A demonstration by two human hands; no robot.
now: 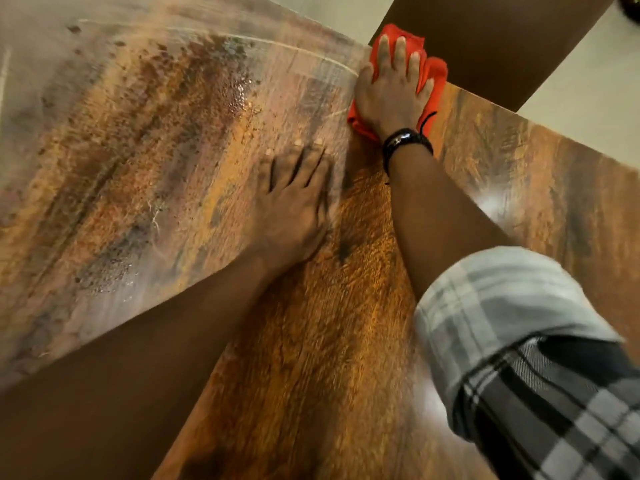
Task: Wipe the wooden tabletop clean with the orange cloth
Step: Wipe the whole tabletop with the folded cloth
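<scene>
R hand [391,93] fingers [400,51] are spread near-straight, pressed on cloth [435,69] at tabletop [311,341] far edge; L hand [294,202] is laid flat on it, fingers straight; both arms are stretched fwd.

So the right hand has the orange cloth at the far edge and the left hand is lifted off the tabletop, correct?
No: the head view shows the left hand lying flat on the tabletop, not lifted. The right hand does have the orange cloth at the far edge.
</scene>
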